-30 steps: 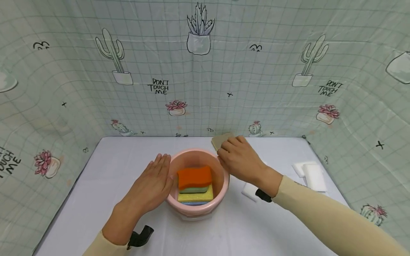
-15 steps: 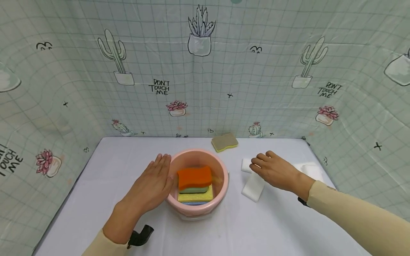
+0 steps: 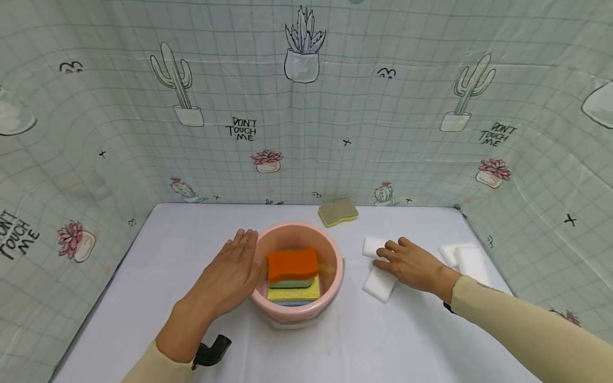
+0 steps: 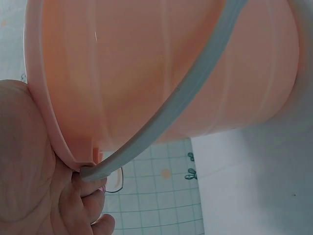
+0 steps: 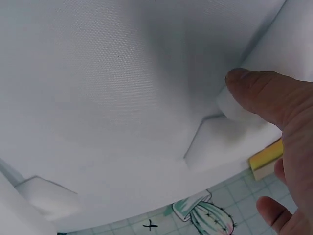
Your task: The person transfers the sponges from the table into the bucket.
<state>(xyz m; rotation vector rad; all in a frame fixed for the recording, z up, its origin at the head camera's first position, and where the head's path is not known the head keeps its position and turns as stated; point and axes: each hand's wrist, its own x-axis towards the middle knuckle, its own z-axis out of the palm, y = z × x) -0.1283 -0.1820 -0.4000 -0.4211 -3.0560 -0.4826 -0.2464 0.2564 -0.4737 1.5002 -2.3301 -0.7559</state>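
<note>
My left hand (image 3: 227, 276) rests with straight fingers against the left rim of a pink bucket (image 3: 338, 271). In the left wrist view, the bucket's grey handle (image 4: 166, 110) hangs down its side by the fingers. Inside the bucket lie an orange sponge (image 3: 292, 264), a green sponge (image 3: 292, 283), a yellow sponge (image 3: 294, 294) and a blue one, mostly covered. My right hand (image 3: 414, 268) is over two white sponges, one nearer (image 3: 380, 286) and one farther (image 3: 373, 247). Its fingers are spread and loosely bent, not closed round either; contact is unclear.
A yellow sponge with a grey-brown top (image 3: 338, 211) lies at the back of the white table (image 3: 335, 340). Two more white pieces (image 3: 471, 263) overlap at the right edge. A patterned cloth (image 3: 306, 117) stands round the back and sides.
My right hand has left the grey-topped sponge at the back and moved right and nearer, lowering over the white sponges. My left hand stays at the bucket.
</note>
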